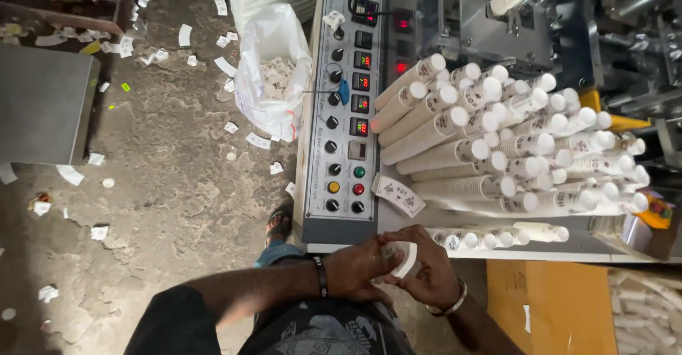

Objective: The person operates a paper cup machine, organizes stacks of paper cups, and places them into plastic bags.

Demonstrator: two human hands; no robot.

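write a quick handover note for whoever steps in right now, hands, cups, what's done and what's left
Left hand: its grip is around a white paper cup in front of the body.
Right hand: supports the same cup from the other side.
Cups: long nested stacks of paper cups lie piled on the machine top, a shorter row at its front edge. Control panel is to the left, lit.
Done: many stacks piled.
Left: the cup in hand is not yet set down.

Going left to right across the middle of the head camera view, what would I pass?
Grey metal box → paper-littered floor → white plastic bag of scraps → control panel with knobs and buttons → piled stacks of white paper cups.
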